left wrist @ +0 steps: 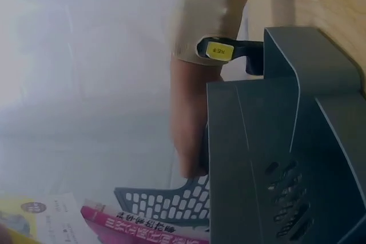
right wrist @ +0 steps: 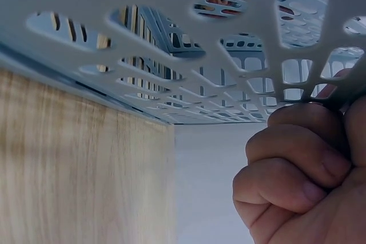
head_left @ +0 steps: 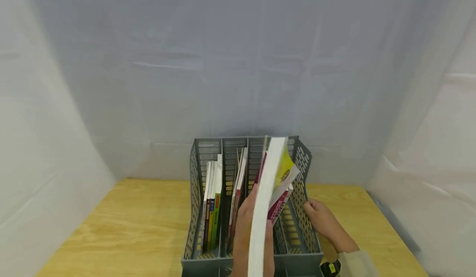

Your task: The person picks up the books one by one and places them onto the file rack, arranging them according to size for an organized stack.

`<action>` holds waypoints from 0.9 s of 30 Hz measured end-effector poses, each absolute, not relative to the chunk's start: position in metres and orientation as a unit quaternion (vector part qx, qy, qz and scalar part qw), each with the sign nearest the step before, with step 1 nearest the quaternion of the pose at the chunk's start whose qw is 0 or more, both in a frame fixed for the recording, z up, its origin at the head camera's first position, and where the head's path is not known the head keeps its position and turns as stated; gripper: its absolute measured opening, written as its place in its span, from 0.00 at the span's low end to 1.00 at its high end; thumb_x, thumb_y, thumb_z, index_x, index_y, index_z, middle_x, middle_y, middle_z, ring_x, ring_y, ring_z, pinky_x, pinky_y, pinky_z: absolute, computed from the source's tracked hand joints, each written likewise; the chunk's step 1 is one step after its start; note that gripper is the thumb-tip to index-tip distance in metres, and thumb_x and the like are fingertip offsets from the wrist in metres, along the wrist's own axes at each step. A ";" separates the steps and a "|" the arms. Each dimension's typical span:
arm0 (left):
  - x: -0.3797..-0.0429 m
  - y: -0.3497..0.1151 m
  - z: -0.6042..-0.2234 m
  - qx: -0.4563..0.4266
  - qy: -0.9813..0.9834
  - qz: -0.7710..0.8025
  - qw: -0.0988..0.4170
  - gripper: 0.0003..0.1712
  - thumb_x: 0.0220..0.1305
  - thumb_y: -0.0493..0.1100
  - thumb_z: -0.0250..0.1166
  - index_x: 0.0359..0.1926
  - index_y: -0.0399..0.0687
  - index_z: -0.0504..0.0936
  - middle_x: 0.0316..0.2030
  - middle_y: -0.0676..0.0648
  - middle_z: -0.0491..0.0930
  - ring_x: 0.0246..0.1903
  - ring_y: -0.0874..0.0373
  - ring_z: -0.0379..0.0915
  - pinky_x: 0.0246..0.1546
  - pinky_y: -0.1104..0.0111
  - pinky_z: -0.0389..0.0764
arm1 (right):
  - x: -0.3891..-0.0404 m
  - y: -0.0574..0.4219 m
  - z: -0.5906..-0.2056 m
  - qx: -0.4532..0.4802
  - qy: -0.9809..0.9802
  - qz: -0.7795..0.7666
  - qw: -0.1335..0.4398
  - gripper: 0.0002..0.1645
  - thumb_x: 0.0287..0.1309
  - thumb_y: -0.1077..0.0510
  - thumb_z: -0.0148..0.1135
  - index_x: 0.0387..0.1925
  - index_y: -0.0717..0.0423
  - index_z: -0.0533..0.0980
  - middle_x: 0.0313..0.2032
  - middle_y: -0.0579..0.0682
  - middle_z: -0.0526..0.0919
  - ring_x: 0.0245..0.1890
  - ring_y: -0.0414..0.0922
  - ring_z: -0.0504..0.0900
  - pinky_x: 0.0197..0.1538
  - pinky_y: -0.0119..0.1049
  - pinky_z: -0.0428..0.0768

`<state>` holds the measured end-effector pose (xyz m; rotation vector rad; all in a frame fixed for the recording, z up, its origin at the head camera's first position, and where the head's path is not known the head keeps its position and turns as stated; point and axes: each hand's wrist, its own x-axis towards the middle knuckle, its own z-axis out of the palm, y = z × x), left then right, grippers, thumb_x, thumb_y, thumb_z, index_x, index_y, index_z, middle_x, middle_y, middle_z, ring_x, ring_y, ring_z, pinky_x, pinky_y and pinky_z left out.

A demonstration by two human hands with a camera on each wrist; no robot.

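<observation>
My left hand (head_left: 243, 231) grips a thick book (head_left: 265, 202), its white edge facing me and some yellow cover showing on the right. It is over the grey file rack (head_left: 253, 262), whose slots hold several upright books. A magenta book (head_left: 279, 204) leans to the right behind the held book, partly hidden by it. My right hand (head_left: 320, 218) holds the rack's perforated right side wall (head_left: 302, 165); in the right wrist view its fingers (right wrist: 286, 147) are curled at the wall's edge. In the left wrist view the magenta book (left wrist: 143, 230) shows beside the rack.
Several thin books (head_left: 212, 211) stand in the leftmost slot, and a few more (head_left: 239, 194) lean in the slot beside it. The rack stands on a wooden table (head_left: 141, 223). White sheeting (head_left: 238, 62) encloses the back and sides.
</observation>
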<state>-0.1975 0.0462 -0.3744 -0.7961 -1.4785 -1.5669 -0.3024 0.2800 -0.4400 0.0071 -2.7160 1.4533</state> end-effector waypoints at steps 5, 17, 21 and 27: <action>-0.200 0.056 -0.389 -0.130 -0.648 -0.631 0.408 0.32 0.72 0.30 0.61 0.75 0.40 0.65 0.63 0.44 0.77 0.56 0.49 0.79 0.49 0.54 0.83 | -0.303 0.277 -0.440 0.014 -0.882 0.471 0.032 0.23 0.81 0.54 0.40 0.25 0.55 0.63 0.18 0.47 0.62 0.17 0.42 0.55 0.24 0.37 0.64; -0.210 0.048 -0.380 -0.122 -0.633 -0.622 0.444 0.33 0.73 0.29 0.60 0.76 0.41 0.62 0.65 0.43 0.74 0.58 0.58 0.74 0.58 0.71 0.78 | -0.302 0.272 -0.440 0.020 -0.880 0.472 0.034 0.22 0.81 0.54 0.42 0.25 0.54 0.64 0.18 0.47 0.62 0.17 0.42 0.55 0.24 0.37 0.64; -0.223 0.052 -0.388 -0.241 -0.604 -0.658 0.380 0.37 0.78 0.28 0.51 0.82 0.44 0.50 0.75 0.42 0.59 0.73 0.53 0.61 0.68 0.65 0.71 | -0.302 0.272 -0.439 0.019 -0.880 0.474 0.035 0.22 0.81 0.54 0.42 0.25 0.54 0.65 0.18 0.46 0.62 0.17 0.42 0.56 0.24 0.36 0.64; -0.242 0.055 -0.403 -0.280 -0.631 -0.678 0.254 0.39 0.80 0.32 0.51 0.84 0.56 0.48 0.82 0.46 0.44 0.81 0.48 0.38 0.75 0.61 0.58 | -0.301 0.271 -0.440 0.013 -0.880 0.474 0.034 0.22 0.81 0.54 0.41 0.25 0.54 0.65 0.18 0.46 0.62 0.18 0.42 0.56 0.24 0.36 0.64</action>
